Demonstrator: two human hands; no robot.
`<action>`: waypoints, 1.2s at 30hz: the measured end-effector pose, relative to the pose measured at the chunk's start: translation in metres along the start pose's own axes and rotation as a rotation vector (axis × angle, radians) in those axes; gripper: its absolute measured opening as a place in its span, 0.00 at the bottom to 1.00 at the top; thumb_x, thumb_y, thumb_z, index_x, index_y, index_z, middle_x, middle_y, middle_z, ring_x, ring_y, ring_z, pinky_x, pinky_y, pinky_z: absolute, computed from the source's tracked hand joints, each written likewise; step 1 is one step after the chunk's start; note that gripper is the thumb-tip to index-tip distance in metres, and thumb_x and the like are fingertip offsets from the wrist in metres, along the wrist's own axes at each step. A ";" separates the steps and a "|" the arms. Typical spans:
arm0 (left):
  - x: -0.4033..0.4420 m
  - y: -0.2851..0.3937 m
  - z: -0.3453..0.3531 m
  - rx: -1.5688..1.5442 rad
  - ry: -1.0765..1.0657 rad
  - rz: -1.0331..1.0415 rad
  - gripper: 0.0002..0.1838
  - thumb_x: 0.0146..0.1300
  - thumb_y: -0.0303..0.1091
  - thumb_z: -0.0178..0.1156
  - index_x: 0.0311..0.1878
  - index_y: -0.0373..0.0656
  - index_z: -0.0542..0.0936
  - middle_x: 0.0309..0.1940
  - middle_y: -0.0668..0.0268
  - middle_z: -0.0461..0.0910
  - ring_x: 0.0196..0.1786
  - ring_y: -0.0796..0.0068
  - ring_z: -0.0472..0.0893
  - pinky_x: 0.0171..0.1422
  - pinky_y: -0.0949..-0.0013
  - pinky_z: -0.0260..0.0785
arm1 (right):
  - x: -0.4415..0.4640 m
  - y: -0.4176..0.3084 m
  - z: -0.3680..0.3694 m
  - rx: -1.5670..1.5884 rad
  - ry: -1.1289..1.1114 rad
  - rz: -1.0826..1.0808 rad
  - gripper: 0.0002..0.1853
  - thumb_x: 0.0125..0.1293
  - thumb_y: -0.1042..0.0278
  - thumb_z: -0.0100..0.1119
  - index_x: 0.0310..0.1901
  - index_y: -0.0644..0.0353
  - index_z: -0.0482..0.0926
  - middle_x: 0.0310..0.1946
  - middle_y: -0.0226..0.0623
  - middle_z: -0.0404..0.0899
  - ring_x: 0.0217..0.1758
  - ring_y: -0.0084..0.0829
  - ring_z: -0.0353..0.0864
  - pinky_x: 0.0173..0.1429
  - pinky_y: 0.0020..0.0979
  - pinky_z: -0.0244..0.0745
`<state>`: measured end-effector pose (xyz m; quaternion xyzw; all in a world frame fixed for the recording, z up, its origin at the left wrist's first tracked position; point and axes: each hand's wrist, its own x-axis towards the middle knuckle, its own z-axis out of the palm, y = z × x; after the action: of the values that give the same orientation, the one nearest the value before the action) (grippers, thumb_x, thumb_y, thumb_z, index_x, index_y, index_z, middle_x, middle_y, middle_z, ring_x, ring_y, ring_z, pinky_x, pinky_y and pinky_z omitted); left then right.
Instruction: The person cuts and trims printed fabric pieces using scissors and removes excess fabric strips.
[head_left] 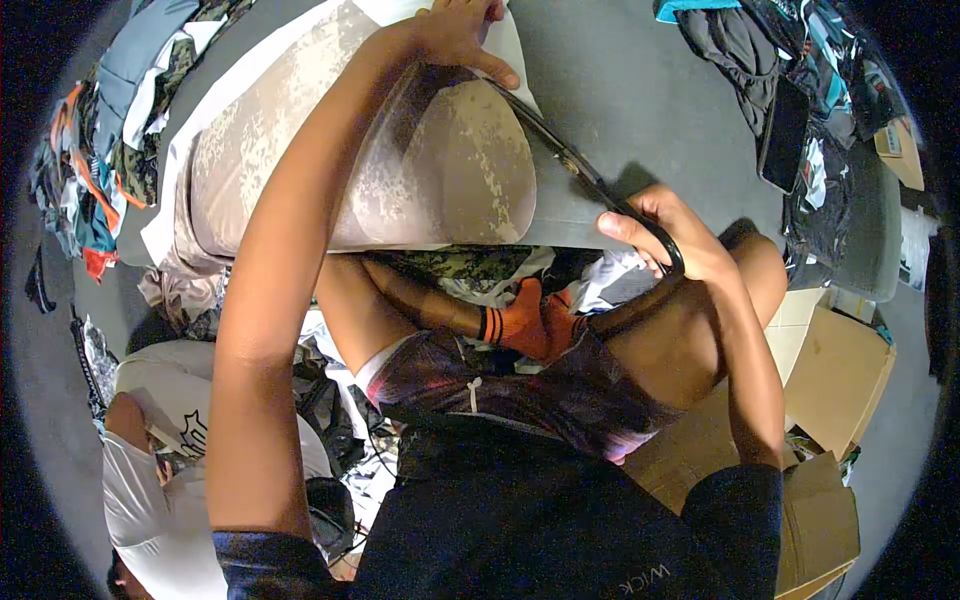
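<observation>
Large dark scissors (570, 158) are held by my right hand (675, 235), its fingers wrapped round the handles. Their blades point up and left, with the tips beside my left hand (465, 38). That hand lies spread on the far part of a beige patterned fabric (440, 170), its thumb near the blades; some of its fingers are cut off by the top edge. The fabric has a rounded right edge and lies on a grey table (640, 100). White material (518, 60) shows along its border.
Cloth scraps (130, 130) are heaped at the table's left, others (820, 60) at the right beside a black phone (783, 135). Cardboard boxes (835, 380) stand at lower right. Another person in white (165, 500) sits at lower left. More scraps lie under the table's edge.
</observation>
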<state>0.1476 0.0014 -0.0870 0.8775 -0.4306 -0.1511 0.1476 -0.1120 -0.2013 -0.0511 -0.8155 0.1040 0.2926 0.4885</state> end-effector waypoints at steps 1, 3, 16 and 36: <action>0.000 0.000 0.000 0.000 -0.001 -0.001 0.53 0.30 0.68 0.73 0.55 0.43 0.65 0.52 0.55 0.64 0.57 0.52 0.63 0.59 0.46 0.58 | 0.000 0.001 -0.001 -0.009 0.000 -0.002 0.33 0.55 0.35 0.63 0.10 0.56 0.68 0.06 0.27 0.64 0.09 0.20 0.65 0.14 0.25 0.58; -0.001 0.000 0.000 -0.009 0.012 -0.002 0.53 0.29 0.69 0.73 0.55 0.43 0.65 0.52 0.56 0.64 0.57 0.52 0.63 0.59 0.47 0.58 | 0.001 0.002 -0.003 -0.016 0.001 -0.004 0.33 0.55 0.35 0.63 0.10 0.56 0.68 0.06 0.27 0.64 0.09 0.20 0.65 0.14 0.25 0.58; -0.001 0.002 -0.004 -0.072 -0.019 -0.015 0.53 0.30 0.65 0.75 0.57 0.44 0.64 0.53 0.57 0.64 0.59 0.53 0.62 0.62 0.49 0.56 | 0.001 0.002 -0.007 -0.062 -0.028 -0.031 0.33 0.58 0.36 0.61 0.09 0.56 0.68 0.06 0.25 0.63 0.10 0.18 0.64 0.15 0.24 0.58; 0.003 -0.014 0.007 -0.214 0.123 -0.001 0.38 0.54 0.65 0.60 0.58 0.44 0.74 0.57 0.57 0.72 0.60 0.61 0.71 0.65 0.63 0.61 | -0.002 0.029 -0.016 0.070 -0.291 -0.205 0.34 0.63 0.32 0.49 0.14 0.58 0.70 0.10 0.28 0.68 0.14 0.22 0.69 0.20 0.26 0.62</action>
<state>0.1565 0.0057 -0.0997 0.8646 -0.4018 -0.1421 0.2662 -0.1207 -0.2300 -0.0651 -0.7533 -0.0412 0.3525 0.5538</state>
